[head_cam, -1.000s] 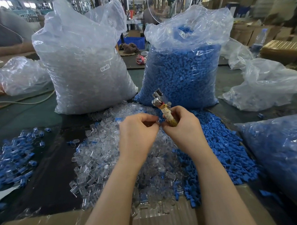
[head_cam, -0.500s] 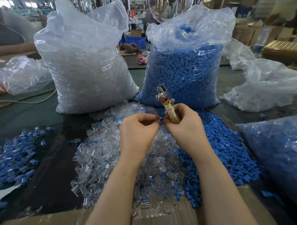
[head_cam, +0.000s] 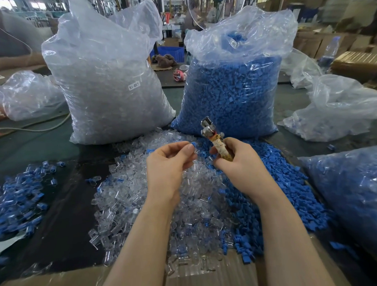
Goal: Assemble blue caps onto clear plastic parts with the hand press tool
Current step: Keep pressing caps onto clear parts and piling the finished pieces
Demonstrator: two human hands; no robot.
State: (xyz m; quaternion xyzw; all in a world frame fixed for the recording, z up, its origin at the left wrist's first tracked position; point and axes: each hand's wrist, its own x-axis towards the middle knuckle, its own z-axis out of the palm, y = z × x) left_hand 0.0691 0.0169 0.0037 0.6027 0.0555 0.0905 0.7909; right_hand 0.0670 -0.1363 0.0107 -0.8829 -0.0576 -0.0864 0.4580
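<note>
Head view, landmark: the bag of blue caps [head_cam: 230, 94] standing upright at the far middle of the table.
Left hand [head_cam: 169, 165]: in front of that bag and a little to its left, raised above the loose parts, fingers curled, thumb and fingertips pinching a capped clear part [head_cam: 193, 147] whose blue end points toward the bag.
Right hand [head_cam: 239, 164]: in front of the bag, fingers wrapped round the taped handle of the hand press tool [head_cam: 215, 139]; the tool's metal head tilts up toward the foot of the bag.
Gap between hands: the two are apart, near each other.
Clear parts pile [head_cam: 164, 208]: spread on the table in front of the bag, under both forearms.
Blue caps pile [head_cam: 281, 193]: loose, running from the foot of the bag toward the near right.
Bag of clear parts [head_cam: 108, 81]: just left of the landmark bag, bearing a small white label.
Finished pieces [head_cam: 16, 200]: heap well to the left of the bag, nearer the camera.
Cardboard [head_cam: 60, 284]: along the near table edge.
</note>
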